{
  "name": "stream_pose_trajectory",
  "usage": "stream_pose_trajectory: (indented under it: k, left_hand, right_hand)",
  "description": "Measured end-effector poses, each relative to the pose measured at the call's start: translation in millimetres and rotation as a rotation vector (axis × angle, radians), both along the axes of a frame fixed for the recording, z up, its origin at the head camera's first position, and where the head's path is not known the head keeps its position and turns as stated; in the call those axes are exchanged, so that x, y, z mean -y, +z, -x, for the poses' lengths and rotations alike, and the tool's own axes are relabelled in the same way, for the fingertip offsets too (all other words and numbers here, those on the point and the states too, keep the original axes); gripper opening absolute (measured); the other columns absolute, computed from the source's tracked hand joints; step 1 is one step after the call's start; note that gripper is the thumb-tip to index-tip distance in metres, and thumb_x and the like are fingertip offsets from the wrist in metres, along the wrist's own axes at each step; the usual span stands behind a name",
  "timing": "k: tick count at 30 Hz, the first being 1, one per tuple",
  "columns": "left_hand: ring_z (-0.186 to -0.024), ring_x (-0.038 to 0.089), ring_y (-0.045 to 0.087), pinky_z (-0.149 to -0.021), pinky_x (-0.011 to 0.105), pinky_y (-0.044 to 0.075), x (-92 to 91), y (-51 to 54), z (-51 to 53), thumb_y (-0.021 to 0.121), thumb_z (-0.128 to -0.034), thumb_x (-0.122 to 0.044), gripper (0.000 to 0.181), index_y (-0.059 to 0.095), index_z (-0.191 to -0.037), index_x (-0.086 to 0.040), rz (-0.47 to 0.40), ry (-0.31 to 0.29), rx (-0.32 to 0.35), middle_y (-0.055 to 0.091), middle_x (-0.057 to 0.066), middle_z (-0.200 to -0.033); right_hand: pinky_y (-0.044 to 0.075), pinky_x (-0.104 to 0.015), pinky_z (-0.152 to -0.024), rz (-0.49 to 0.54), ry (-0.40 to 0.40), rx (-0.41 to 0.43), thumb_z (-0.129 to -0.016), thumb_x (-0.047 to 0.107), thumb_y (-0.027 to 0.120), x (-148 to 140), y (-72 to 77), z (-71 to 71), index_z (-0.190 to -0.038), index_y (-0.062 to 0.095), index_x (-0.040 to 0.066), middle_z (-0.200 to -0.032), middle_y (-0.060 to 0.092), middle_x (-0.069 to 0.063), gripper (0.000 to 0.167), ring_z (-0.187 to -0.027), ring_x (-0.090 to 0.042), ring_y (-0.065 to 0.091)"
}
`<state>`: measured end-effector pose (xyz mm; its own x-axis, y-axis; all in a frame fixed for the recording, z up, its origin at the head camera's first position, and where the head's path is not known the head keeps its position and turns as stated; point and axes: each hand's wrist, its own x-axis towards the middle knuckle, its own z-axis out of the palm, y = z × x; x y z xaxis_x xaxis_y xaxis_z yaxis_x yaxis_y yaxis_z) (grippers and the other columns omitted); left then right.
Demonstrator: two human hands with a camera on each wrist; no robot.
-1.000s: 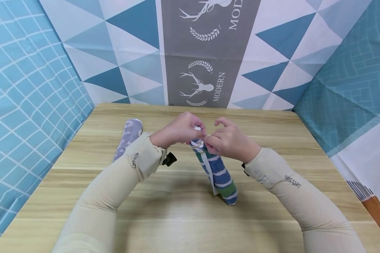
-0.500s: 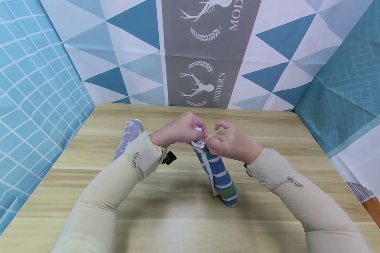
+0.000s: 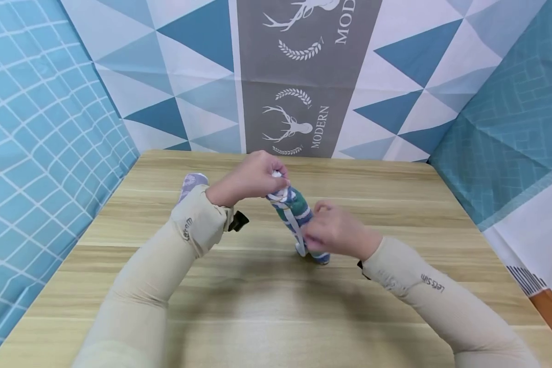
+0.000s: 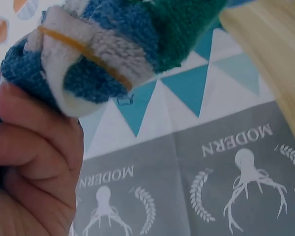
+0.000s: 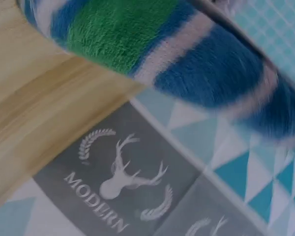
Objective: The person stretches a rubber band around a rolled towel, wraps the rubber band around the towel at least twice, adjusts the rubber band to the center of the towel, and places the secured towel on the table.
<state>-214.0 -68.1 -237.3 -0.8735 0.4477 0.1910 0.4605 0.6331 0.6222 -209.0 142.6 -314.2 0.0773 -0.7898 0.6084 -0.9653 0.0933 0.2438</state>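
A rolled towel (image 3: 298, 203) with blue, green and white stripes leans over the table, its lower end near the tabletop. My left hand (image 3: 253, 176) pinches its upper end. In the left wrist view, a thin yellowish rubber band (image 4: 83, 46) runs round the towel close to the curled fingers (image 4: 37, 118). A loose white strip (image 3: 293, 225) hangs along the towel's side. My right hand (image 3: 336, 232), blurred, is beside the towel's lower half with fingers bent; whether it grips anything is unclear. The right wrist view shows the striped roll (image 5: 187, 56) up close.
A second rolled towel (image 3: 193, 181), pale purple, lies at the left behind my left forearm. Under everything is a wooden table (image 3: 239, 317). A patterned cloth backdrop (image 3: 299, 92) rises along its back edge, with blue cloth (image 3: 37, 128) at the left.
My right hand has left the towel's upper end and moved down along its side. My left hand has gone slightly up and left, and the towel's lower end has shifted back.
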Motion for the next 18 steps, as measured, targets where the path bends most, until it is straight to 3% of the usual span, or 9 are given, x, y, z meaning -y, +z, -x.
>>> stream_pose_trajectory:
  k: [3,6,12,15,18]
  left_hand:
    - [-0.052,0.011,0.052,-0.049,0.022,0.045,-3.6,1.2,-1.6,0.062,-0.0803,-0.005,0.01,0.07,-0.078,0.001,0.013,-0.009,0.035,0.063,0.005,-0.067]
    - [-0.054,0.011,0.051,-0.051,0.022,0.043,-7.7,-1.8,-2.7,0.061,-0.0801,-0.005,0.011,0.071,-0.078,0.001,0.017,-0.02,0.04,0.063,0.003,-0.068]
    - [-0.057,0.012,0.051,-0.054,0.023,0.042,-10.1,-6.1,-6.9,0.061,-0.0773,-0.006,0.012,0.071,-0.076,-0.001,0.032,-0.037,0.008,0.062,0.0,-0.065]
    - [-0.059,0.012,0.05,-0.054,0.022,0.04,-12.0,-7.3,-7.0,0.06,-0.0763,-0.006,0.011,0.07,-0.075,-0.002,0.036,-0.047,-0.007,0.061,-0.001,-0.061]
    - [-0.06,0.011,0.049,-0.052,0.02,0.039,-13.6,-9.1,-5.0,0.059,-0.0767,-0.005,0.011,0.069,-0.074,-0.001,0.04,-0.038,0.001,0.058,-0.002,-0.059]
  right_hand:
    - [0.049,-0.04,-0.063,0.155,-0.038,0.043,-0.093,0.016,0.053,0,4.3,6.3,-0.08,0.067,0.003,-0.069,0.066,-0.004,0.023,-0.059,-0.015,0.059]
    - [0.046,-0.041,-0.064,0.212,-0.1,0.054,-0.098,0.032,0.051,4,7.9,8.9,-0.087,0.069,0.002,-0.075,0.068,-0.007,0.037,-0.064,-0.018,0.062]
    - [0.043,-0.041,-0.066,0.221,-0.1,0.099,-0.094,0.034,0.06,10,4.8,9.5,-0.089,0.068,0.002,-0.077,0.069,-0.008,0.034,-0.068,-0.019,0.064]
    - [0.04,-0.042,-0.066,0.215,-0.105,0.113,-0.087,0.024,0.072,11,5.1,8.7,-0.087,0.067,0.002,-0.076,0.068,-0.007,0.022,-0.068,-0.019,0.063]
    - [0.037,-0.043,-0.066,0.199,-0.172,0.092,-0.076,0.011,0.081,13,6.0,5.8,-0.083,0.065,0.002,-0.074,0.066,-0.007,0.02,-0.067,-0.021,0.061]
